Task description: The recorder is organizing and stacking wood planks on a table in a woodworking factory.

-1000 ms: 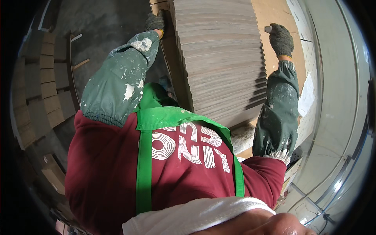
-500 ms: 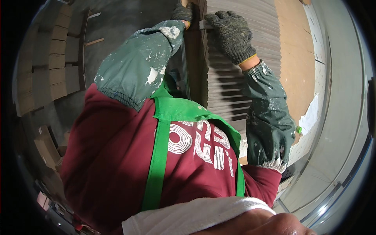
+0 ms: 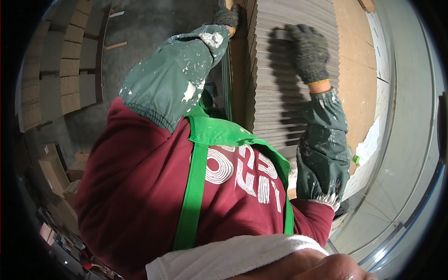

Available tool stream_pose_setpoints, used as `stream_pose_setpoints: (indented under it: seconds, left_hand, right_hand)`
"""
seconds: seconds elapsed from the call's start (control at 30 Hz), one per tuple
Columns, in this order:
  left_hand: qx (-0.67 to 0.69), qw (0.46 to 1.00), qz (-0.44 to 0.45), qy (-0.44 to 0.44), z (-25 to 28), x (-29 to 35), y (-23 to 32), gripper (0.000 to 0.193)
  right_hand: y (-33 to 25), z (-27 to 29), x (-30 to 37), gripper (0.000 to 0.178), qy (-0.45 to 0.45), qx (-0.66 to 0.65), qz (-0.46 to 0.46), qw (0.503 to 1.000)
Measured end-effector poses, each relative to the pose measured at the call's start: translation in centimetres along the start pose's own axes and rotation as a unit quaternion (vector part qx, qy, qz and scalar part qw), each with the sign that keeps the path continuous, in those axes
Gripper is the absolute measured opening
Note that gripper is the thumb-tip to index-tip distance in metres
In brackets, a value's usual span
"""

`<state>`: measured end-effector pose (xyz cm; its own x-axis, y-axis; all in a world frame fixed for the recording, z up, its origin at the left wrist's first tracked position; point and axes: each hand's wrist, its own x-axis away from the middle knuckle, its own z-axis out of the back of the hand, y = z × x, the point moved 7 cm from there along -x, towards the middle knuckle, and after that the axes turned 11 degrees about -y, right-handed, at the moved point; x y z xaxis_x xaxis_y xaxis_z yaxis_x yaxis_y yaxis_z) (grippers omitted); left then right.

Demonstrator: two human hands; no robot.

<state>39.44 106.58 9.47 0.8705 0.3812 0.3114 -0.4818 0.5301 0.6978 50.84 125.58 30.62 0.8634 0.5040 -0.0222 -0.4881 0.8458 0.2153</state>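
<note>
My left hand [image 3: 226, 17], in a dark knitted glove, is by the left side of a grey-brown ridged panel [image 3: 265, 100], at the upper edge of the view. A pale tan edge shows between its thumb and fingers; what it grips is partly cut off. Over the panel's ridges is my right hand [image 3: 310, 53], in a matching glove with a yellow cuff. Its curled fingers hold a small grey block-like piece [image 3: 282, 34], mostly covered by the glove. A dark shadow of the hand and arm falls across the ridges.
A brown board [image 3: 357, 60] lies right of the panel, with a white sheet [image 3: 369, 142] and a green cap [image 3: 356, 159] nearby. Stacked cardboard [image 3: 70, 67] stands at the far left. A wooden strip [image 3: 115, 45] lies on the dark floor [image 3: 140, 23].
My right hand has moved right, from the panel's left edge to over its middle, with the grey piece. My left hand has shifted slightly to the right.
</note>
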Motion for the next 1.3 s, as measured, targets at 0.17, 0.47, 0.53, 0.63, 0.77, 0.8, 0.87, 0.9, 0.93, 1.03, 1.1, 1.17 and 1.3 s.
stream_pose_setpoints:
  seconds: [0.17, 0.47, 0.53, 0.63, 0.77, 0.8, 0.87, 0.9, 0.93, 1.03, 1.1, 1.17, 1.3]
  left_hand:
    - [0.012, 0.999, -0.046, -0.009, -1.9, -2.3, -2.6, 0.067]
    - [-0.023, 0.998, -0.052, 0.002, -3.2, -5.8, 0.1, 0.068]
    - [-0.024, 0.998, -0.055, -0.004, -4.3, -5.7, -0.7, 0.068]
    - [-0.022, 0.998, -0.057, 0.005, -4.7, -5.6, -1.4, 0.067]
    - [-0.044, 0.997, -0.057, -0.005, -4.2, -4.4, -2.1, 0.066]
    - [-0.041, 0.997, -0.060, -0.007, -4.4, -3.8, -1.5, 0.066]
    - [-0.048, 0.997, -0.060, 0.028, -3.8, -3.8, -0.8, 0.067]
    - [-0.047, 0.997, -0.053, 0.035, -2.3, -6.2, 0.9, 0.067]
    - [-0.054, 0.941, 0.269, -0.197, -2.1, -9.7, -0.5, 0.068]
    - [-0.027, 0.987, 0.122, -0.096, -3.9, -6.1, 0.2, 0.069]
    - [-0.033, 0.998, 0.023, -0.047, -3.7, -4.6, -0.4, 0.069]
    - [-0.033, 0.999, 0.009, -0.041, -3.4, -4.4, -2.0, 0.069]
    - [-0.030, 0.999, 0.001, -0.039, -2.5, -3.9, -2.7, 0.069]
  right_hand:
    - [8.0, -1.0, 3.4, 0.034, 0.017, -0.063, -0.129, 0.990]
    - [14.5, -4.5, 10.8, 0.041, -0.048, -0.232, -0.286, 0.928]
    - [12.8, -5.3, 11.9, 0.044, -0.076, -0.206, -0.279, 0.935]
    - [11.2, -4.9, 11.3, 0.046, -0.035, -0.207, -0.297, 0.931]
    - [5.2, -2.6, 7.2, 0.041, 0.036, -0.241, -0.115, 0.963]
    - [3.3, -1.2, 6.0, 0.040, 0.044, -0.224, -0.078, 0.971]
    - [0.1, -0.3, 3.5, 0.039, 0.084, -0.138, 0.003, 0.987]
    - [-1.8, 0.4, 1.5, 0.039, 0.003, -0.137, 0.009, 0.991]
    - [-2.8, 0.5, 0.8, 0.039, 0.007, -0.135, 0.027, 0.990]
    - [-3.0, -0.7, 1.0, 0.041, -0.010, -0.008, 0.024, 1.000]
    - [2.2, -3.0, 3.4, 0.041, 0.030, -0.064, -0.044, 0.997]
    - [6.7, -1.8, 6.6, 0.032, -0.020, -0.094, -0.158, 0.983]
    - [13.5, -3.4, 16.0, 0.043, -0.025, -0.170, -0.342, 0.924]
